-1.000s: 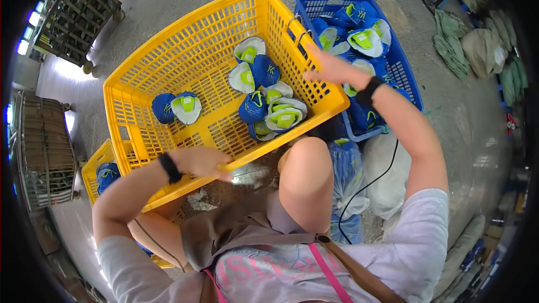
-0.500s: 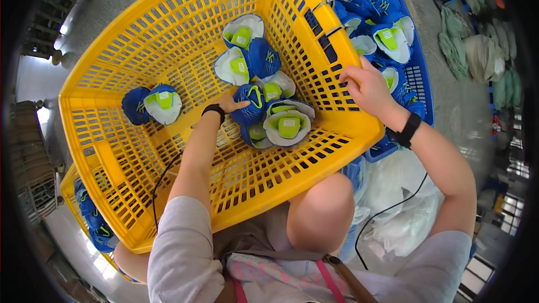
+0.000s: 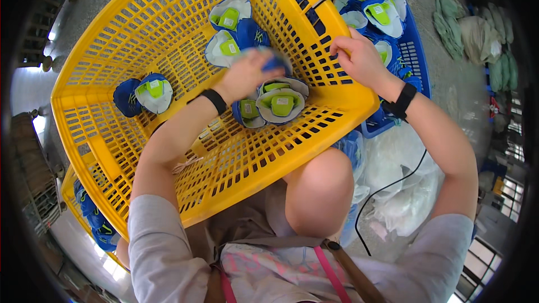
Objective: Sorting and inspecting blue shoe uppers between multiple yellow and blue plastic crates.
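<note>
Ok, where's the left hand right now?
In the head view, the left hand is inside the yellow crate, closed on a blue shoe part above the stacked parts.

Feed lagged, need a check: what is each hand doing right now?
Left hand: closed on a blue shoe piece inside the yellow crate.
Right hand: gripping the yellow crate's rim, holding nothing else.

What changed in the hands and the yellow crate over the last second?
The left hand left the near rim of the yellow crate and reached in, closing on a blue shoe upper. The right hand stayed gripping the crate's right wall. The blue crate stayed beside it.
</note>
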`<state>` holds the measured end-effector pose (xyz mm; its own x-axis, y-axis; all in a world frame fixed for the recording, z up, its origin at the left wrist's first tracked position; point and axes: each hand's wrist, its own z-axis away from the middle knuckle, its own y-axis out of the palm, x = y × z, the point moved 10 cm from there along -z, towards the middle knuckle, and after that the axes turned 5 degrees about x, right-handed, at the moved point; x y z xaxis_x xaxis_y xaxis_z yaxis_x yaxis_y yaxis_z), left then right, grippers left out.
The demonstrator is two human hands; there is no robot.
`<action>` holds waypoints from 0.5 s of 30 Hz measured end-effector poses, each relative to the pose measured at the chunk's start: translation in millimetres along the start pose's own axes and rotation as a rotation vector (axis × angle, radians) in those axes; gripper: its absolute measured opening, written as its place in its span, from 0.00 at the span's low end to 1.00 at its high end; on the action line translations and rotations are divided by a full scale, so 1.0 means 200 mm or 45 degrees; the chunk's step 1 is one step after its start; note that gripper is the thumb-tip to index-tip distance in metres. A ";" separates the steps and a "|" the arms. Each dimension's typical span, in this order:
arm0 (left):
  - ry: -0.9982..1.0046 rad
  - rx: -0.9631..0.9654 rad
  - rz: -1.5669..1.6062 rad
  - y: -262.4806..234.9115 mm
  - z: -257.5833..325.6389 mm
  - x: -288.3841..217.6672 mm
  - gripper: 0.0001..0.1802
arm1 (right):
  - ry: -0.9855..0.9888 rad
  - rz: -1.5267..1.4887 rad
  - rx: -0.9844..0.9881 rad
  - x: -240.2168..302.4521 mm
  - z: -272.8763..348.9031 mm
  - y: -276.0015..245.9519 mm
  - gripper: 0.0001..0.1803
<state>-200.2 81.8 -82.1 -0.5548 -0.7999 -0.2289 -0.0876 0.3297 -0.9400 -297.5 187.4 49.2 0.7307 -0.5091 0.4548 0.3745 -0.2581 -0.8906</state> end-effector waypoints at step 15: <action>-0.446 0.290 -0.276 0.62 0.14 0.19 0.35 | -0.087 -0.041 -0.044 0.02 -0.06 0.02 0.04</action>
<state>-209.4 78.9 -214.8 -0.2278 -0.9721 -0.0561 0.0351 0.0494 -0.9982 -299.3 174.3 47.0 0.7565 -0.4431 0.4811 0.3793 -0.3021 -0.8746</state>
